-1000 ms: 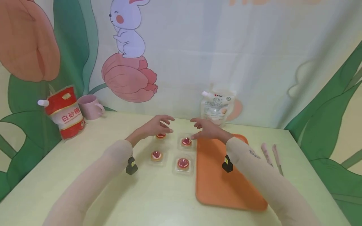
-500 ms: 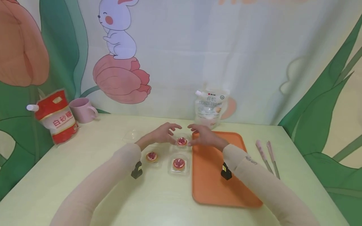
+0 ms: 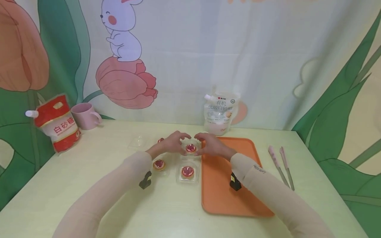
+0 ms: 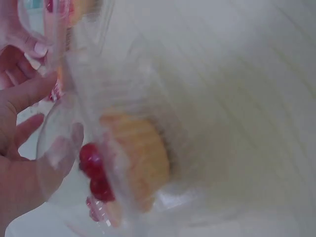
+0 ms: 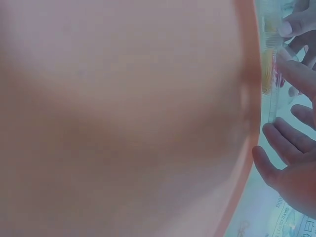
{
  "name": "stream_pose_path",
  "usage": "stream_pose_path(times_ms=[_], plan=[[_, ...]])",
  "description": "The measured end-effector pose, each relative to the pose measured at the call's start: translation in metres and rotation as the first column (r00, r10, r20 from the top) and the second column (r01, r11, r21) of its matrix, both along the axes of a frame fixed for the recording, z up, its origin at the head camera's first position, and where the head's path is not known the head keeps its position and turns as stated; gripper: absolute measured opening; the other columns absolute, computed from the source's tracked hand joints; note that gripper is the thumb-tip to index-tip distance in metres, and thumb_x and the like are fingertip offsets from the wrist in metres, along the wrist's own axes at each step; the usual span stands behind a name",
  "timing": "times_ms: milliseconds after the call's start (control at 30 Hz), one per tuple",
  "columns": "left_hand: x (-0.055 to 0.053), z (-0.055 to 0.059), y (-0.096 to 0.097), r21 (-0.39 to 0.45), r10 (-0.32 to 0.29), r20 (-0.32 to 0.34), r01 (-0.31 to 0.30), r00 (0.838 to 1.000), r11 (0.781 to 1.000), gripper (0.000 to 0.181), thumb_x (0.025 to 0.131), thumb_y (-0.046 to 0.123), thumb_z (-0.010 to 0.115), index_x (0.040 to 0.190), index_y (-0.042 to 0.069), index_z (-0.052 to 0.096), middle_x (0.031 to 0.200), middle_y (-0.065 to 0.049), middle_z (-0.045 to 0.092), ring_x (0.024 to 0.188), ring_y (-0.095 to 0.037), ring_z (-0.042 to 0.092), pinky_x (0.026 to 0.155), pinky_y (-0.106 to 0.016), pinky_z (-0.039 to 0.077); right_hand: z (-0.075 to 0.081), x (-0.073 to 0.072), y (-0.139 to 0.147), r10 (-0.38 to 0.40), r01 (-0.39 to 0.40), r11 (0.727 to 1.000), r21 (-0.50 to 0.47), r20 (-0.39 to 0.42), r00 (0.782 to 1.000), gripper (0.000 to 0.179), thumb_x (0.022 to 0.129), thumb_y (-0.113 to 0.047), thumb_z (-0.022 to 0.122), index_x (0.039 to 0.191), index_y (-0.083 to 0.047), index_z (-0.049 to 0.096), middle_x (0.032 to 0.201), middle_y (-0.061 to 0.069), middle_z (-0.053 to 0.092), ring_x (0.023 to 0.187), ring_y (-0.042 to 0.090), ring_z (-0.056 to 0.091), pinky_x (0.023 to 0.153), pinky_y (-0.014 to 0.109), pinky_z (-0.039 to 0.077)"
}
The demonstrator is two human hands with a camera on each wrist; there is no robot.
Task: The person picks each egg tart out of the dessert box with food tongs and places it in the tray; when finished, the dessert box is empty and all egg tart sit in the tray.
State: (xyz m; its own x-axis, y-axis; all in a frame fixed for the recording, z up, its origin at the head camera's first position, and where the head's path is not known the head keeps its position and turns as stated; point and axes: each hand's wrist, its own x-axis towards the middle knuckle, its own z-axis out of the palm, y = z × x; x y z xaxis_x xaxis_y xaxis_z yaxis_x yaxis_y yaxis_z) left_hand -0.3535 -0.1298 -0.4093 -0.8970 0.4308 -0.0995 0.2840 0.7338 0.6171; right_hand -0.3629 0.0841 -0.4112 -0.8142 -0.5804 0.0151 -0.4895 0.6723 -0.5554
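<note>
At the table's middle, both hands curve round a clear plastic tart box (image 3: 190, 148) holding a small red-topped tart. The left hand (image 3: 173, 142) holds its left side and the right hand (image 3: 210, 143) its right, thumbs at the near corners and fingers at the far ones. In the right wrist view, the right hand (image 5: 296, 153) has fingertips right at the box edge. Close to the left wrist camera sits another boxed tart (image 4: 133, 163) with red fruit; behind it shows part of the left hand (image 4: 24, 182). Another tart box (image 3: 187, 173) stands directly in front of the held one.
An orange tray (image 3: 232, 195) lies under the right forearm. Two long pink-handled utensils (image 3: 278, 165) lie to its right. A white sugar pouch (image 3: 221, 115) stands behind. At far left are a red sugar bag (image 3: 61, 125) and a pink mug (image 3: 85, 116); a clear lid (image 3: 138, 141) lies left of the tarts.
Both hands have shifted, the left one rightward from over the far left tart, and closed in around the far right tart box. The head view has turned slightly to the right.
</note>
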Motion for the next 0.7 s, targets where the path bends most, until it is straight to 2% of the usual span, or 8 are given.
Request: stream_pose_path(times_ms=[167,300,467,600,700], plan=[[0.0036,-0.0018,0.0053,0.006,0.039,-0.027,-0.039,0.999,0.999,0.069,0.076,0.009,0.084,0.139,0.006,0.055,0.134,-0.026,0.05,0.109,-0.031,0.057,0.093,-0.041,0.052,0.0001,0.0001,0.0008,-0.016,0.016,1.0,0.013,0.0,1.0,0.064,0.08,-0.022,0.084,0.135,-0.002,0.057,0.137,0.015,0.061,0.127,0.035,0.056,0.108,0.046,0.046],[0.0071,-0.0023,0.0061,0.012,0.046,0.007,-0.046,0.999,0.999,0.071,0.079,0.008,0.083,0.143,0.009,0.052,0.138,-0.023,0.05,0.11,-0.03,0.057,0.096,-0.042,0.052,0.0004,0.0025,-0.0013,-0.023,0.023,1.0,0.019,0.026,0.999,0.066,0.079,-0.021,0.085,0.136,-0.005,0.057,0.139,0.013,0.06,0.129,0.034,0.054,0.109,0.047,0.045],[0.0088,-0.003,0.005,0.005,0.019,0.071,-0.019,0.997,1.0,0.077,0.082,0.006,0.08,0.149,0.014,0.044,0.144,-0.019,0.049,0.119,-0.032,0.056,0.102,-0.045,0.051,0.002,0.0047,-0.0043,-0.007,0.005,0.999,0.04,0.042,0.999,0.069,0.078,-0.021,0.087,0.138,-0.007,0.056,0.141,0.012,0.059,0.132,0.034,0.053,0.11,0.048,0.044],[0.0059,-0.0054,0.0051,-0.003,-0.009,0.077,0.009,0.997,1.0,0.081,0.082,0.004,0.08,0.152,0.015,0.04,0.144,-0.018,0.049,0.127,-0.035,0.053,0.106,-0.048,0.048,0.0026,0.0041,-0.0044,-0.012,0.011,0.999,0.039,0.05,0.999,0.069,0.079,-0.02,0.086,0.139,-0.008,0.055,0.143,0.012,0.057,0.134,0.034,0.051,0.11,0.048,0.045],[0.0029,-0.0082,0.0059,-0.017,-0.02,0.06,0.021,0.998,1.0,0.082,0.081,0.002,0.08,0.151,0.013,0.039,0.139,-0.02,0.051,0.123,-0.034,0.054,0.106,-0.048,0.048,0.0026,0.0037,-0.0039,-0.013,0.011,0.999,0.037,0.054,0.998,0.068,0.08,-0.021,0.085,0.14,-0.009,0.055,0.144,0.011,0.057,0.135,0.033,0.051,0.11,0.049,0.044]])
